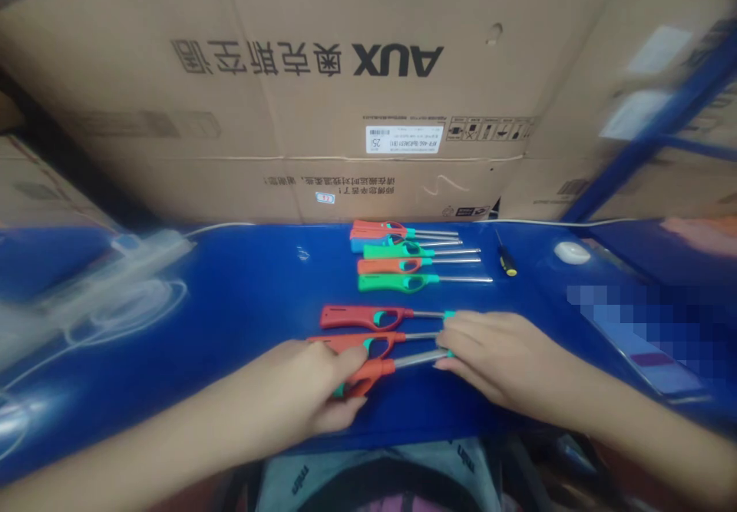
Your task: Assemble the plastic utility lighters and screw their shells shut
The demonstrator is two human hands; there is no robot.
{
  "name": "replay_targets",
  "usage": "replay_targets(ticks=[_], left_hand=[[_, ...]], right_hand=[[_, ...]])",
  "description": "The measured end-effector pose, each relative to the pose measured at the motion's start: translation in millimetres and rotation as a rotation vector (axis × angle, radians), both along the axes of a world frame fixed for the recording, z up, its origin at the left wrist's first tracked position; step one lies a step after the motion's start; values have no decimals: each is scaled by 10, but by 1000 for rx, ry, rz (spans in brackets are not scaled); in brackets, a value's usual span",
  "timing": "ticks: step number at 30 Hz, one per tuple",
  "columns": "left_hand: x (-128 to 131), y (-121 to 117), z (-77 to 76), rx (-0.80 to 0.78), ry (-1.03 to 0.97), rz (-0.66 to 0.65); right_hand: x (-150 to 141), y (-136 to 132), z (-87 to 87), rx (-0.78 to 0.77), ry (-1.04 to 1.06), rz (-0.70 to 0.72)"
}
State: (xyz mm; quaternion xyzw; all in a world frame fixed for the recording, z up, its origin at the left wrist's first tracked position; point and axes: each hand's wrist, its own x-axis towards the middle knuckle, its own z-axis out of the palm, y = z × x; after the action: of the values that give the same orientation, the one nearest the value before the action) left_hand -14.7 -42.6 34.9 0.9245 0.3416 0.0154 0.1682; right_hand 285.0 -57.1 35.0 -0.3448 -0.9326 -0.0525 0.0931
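Observation:
Low at the front of the blue table, my left hand (322, 381) is closed around the handle of an orange-red long-necked gas lighter (373, 374). The fingers of my right hand (489, 351) pinch the far end of its metal tube, where a bit of teal shows. Just behind lies another orange-red lighter (380, 338), its handle partly covered by my left hand and its tip hidden by my right. Beyond that one rests a dark red lighter (360, 317), its tube ending in a teal tip beside my right fingers.
Farther back, several lighters (397, 282) in green, orange, blue and red lie in a row. A screwdriver (507, 260), a white rounded object (572, 252) and a phone (645, 351) are to the right. A blurred power strip (143, 262) with cables lies left. Cardboard (288, 113) stands behind.

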Motion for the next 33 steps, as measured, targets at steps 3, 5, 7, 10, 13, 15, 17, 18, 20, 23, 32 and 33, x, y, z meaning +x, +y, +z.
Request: replay_targets(ticks=[3,5,7,10,13,15,17,18,20,23,32,33], left_hand=[[7,137,-4,80,53,8],[58,258,-15,155,72,7],[127,378,-45,196,58,-5],[234,526,-130,210,22,13],[310,630,-225,222,-47,36],[338,677,-265,294,-115,57],[360,701,-268,402,-178,87],[372,702,-255,454,-196,98],[403,673,-204,538,-177,91],[457,548,-102,553,-4,-10],[379,9,52,237,114,-57],[360,-34,54,213,117,-57]], right_hand=[[29,209,-21,-191,90,27],[60,440,-83,-272,209,-68],[107,697,-184,-192,188,-241],[181,1005,-333,-196,153,-310],[227,1124,-377,-243,162,-300],[232,1094,-333,-262,187,-294],[201,993,-247,-260,218,-300],[167,922,-196,-249,233,-300],[68,748,-89,-222,256,-281],[-109,462,42,-159,160,-160],[-216,-64,-10,-8,-52,47],[-226,-101,-30,-8,-59,57]])
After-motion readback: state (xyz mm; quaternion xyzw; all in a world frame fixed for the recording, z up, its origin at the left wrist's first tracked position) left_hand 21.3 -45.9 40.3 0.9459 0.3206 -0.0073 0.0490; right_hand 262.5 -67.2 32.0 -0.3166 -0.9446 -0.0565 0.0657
